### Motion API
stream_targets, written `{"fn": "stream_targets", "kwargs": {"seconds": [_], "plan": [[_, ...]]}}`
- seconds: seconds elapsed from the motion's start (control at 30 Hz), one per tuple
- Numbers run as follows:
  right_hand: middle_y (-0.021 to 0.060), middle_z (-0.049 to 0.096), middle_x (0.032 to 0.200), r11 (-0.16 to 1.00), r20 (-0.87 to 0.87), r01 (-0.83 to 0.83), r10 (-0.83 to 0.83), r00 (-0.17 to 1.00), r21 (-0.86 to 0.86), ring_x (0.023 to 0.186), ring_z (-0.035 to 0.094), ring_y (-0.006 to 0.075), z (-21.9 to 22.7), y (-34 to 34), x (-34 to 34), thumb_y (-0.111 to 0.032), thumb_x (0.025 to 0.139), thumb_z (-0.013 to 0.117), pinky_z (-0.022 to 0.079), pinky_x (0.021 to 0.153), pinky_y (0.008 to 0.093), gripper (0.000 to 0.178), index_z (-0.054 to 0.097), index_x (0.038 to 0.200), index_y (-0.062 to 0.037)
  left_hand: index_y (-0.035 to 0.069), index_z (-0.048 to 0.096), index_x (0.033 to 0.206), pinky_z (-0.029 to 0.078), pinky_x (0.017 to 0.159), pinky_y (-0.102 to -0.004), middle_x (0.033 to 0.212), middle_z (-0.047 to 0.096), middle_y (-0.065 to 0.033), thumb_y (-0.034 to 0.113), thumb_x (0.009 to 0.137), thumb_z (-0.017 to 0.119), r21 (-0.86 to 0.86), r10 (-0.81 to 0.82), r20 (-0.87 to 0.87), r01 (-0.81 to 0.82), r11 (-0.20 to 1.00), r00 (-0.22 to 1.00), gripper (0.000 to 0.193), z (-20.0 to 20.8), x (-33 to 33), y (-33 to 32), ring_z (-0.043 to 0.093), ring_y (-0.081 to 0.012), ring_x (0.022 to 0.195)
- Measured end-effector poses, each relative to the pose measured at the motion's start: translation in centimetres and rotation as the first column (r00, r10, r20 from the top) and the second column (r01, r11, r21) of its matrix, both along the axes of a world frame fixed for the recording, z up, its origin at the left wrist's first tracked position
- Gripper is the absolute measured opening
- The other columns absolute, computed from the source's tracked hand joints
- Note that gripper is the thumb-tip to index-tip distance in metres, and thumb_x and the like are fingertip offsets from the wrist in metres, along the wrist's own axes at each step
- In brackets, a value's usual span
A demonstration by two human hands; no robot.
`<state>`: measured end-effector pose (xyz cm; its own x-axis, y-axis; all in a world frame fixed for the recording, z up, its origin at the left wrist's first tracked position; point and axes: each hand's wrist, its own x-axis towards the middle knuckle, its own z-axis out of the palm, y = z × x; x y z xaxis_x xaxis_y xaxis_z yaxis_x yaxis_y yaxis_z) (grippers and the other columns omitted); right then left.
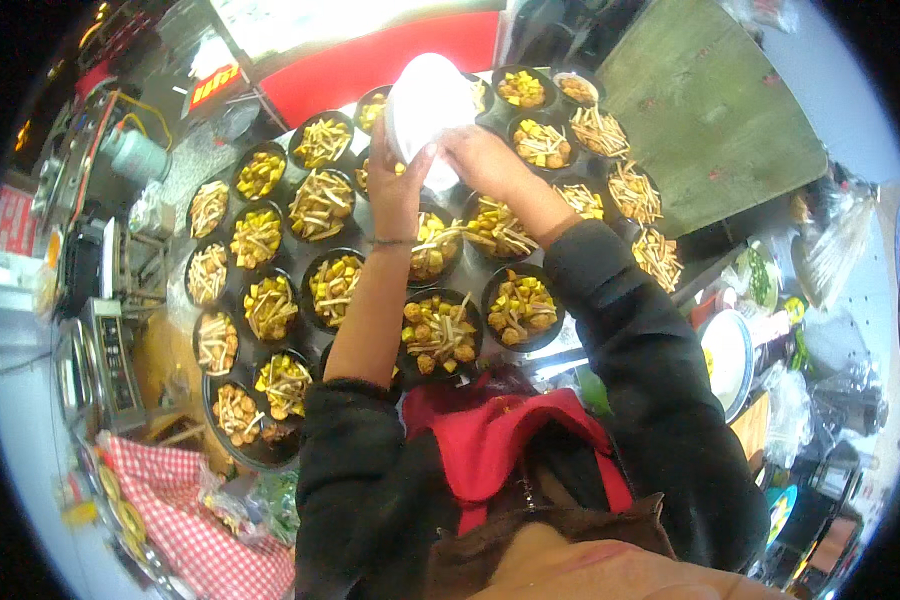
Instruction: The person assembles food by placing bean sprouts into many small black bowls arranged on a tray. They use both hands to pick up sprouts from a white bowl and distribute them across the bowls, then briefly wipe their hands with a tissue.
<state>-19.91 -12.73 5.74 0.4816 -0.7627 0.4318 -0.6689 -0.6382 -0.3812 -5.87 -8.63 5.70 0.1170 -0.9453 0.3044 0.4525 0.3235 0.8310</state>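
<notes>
Two-handed handling of a white container [430,100] looks to be the step in hand: it is raised above the far rows of black bowls [490,312] on the table [473,274]. The left hand [400,185] curls around its left side with the thumb toward the wearer, while the right hand [478,158] closes on its lower right edge; the grip is drawn in on both sides to the container's width, though how firmly cannot be told. Glare washes out the container's detail, so whether it holds anything is unclear. The next move seems to call for a level, steady hold and sleeves kept above the food, since both forearms cross bowls heaped with fries [320,200], yellow cubes [540,145] and browned balls [425,362]. These closely set bowls leave little room to put anything down. A red panel [380,65] bounds the far side, a green board [720,110] lies to the right, and a checked cloth [195,505] sits at lower left.
</notes>
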Motion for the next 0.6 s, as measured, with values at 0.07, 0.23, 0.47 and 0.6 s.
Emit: {"fn": "stream_targets", "kwargs": {"seconds": [0.07,0.23,0.47,0.6], "plan": [[0.0152,0.059,0.081,0.987,-0.104,0.088,-0.103,0.989,-0.138,0.082,0.057,0.034,-0.2,-0.2,-1.7,-0.009,0.076,0.054,0.045,0.073,0.0427,0.009,0.057,0.083,-0.0046,0.005,0.038,0.133,0.041,0.093,-0.0302,0.127,0.047,-0.0119,0.004,0.068,0.072,-0.042,0.131,0.333,-0.124,0.991,0.934,0.073,0.7,-0.2,-2.3,0.047,-0.0206,0.113],[0.0107,0.062,0.081,0.966,-0.204,0.235,-0.252,0.946,-0.105,0.081,0.06,0.0288,-2.1,4.4,-3.7,-0.008,0.074,0.05,0.046,0.071,0.04,0.017,0.06,0.087,-0.0085,0.01,0.041,0.132,0.039,0.096,-0.0364,0.127,0.044,-0.0121,0.003,0.069,0.072,-0.009,0.207,0.446,-0.227,0.974,0.871,0.07,0.7,0.5,-3.6,0.044,-0.0238,0.117],[0.0108,0.064,0.087,0.853,0.344,0.295,-0.457,0.82,0.43,0.082,0.063,0.0239,-1.4,16.9,-5.8,-0.014,0.084,0.057,0.049,0.072,0.0327,0.013,0.06,0.094,-0.0052,0.009,0.021,0.139,0.027,0.101,-0.0573,0.141,0.028,-0.0137,0.036,0.085,0.055,0.264,-0.225,-0.574,0.438,0.86,0.787,0.069,-1.3,1.0,3.6,0.027,-0.0329,0.13],[0.0084,0.064,0.089,0.813,0.463,0.177,-0.478,0.747,0.554,0.083,0.062,0.0165,-1.7,25.8,-7.8,-0.011,0.085,0.058,0.048,0.075,0.0286,0.016,0.059,0.099,-0.0044,0.009,0.025,0.139,0.025,0.105,-0.0517,0.142,0.03,-0.011,0.037,0.084,0.054,0.319,-0.291,-0.56,0.526,0.789,0.776,0.068,-2.2,1.0,12.2,0.026,-0.033,0.13]]}}
